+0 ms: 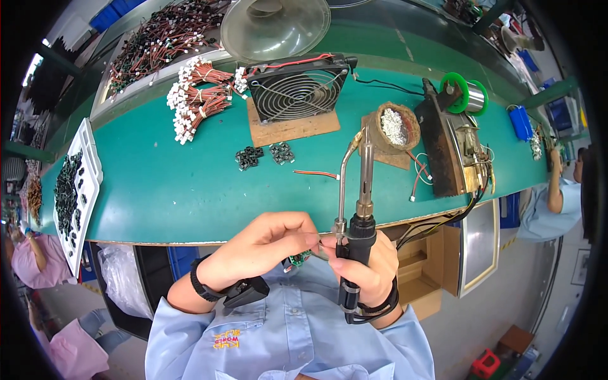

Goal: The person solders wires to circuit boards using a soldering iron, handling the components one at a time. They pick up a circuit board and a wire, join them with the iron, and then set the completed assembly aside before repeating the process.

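My right hand (370,269) is closed around the black handle of a soldering iron (363,237). The iron stands upright, its tip pointing away from me, with a thin bent metal solder-feed tube (342,183) alongside. Close beside it, the fingers of my left hand (269,244) are pinched together. A small green circuit board (295,261) shows just under those fingers, mostly covered by the hand. The fingertips of both hands meet near the iron's handle, and what lies exactly between them is too small to make out.
On the green bench (190,183) are a fan (297,92), bundled wire connectors (199,95), small dark parts (249,157), a loose red wire (315,173), a round pot (411,134) of white bits, a soldering station (446,145), a solder spool (468,95) and a white tray (92,171).
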A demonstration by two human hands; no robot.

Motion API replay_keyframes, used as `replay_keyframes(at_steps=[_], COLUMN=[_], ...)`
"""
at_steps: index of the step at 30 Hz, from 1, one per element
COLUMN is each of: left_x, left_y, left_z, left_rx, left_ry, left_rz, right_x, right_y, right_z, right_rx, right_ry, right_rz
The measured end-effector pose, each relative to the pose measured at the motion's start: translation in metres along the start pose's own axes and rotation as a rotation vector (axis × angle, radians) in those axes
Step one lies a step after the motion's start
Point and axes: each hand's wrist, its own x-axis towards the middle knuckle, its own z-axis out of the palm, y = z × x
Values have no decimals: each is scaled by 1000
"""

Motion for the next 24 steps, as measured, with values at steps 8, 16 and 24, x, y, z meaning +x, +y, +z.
replay_keyframes(at_steps=[8,16,24], left_x=[-2,-4,-10], left_y=[3,0,-17], left_z=[8,10,8], left_rx=[711,1212,585], left_ry=[143,288,433], left_rz=[399,743,530], right_x=[2,7,11], right_y=[-10,-9,-18], right_z=[-2,2,4], right_rx=[232,618,642], right_ry=[-1,15,240], right_rz=[402,727,864])
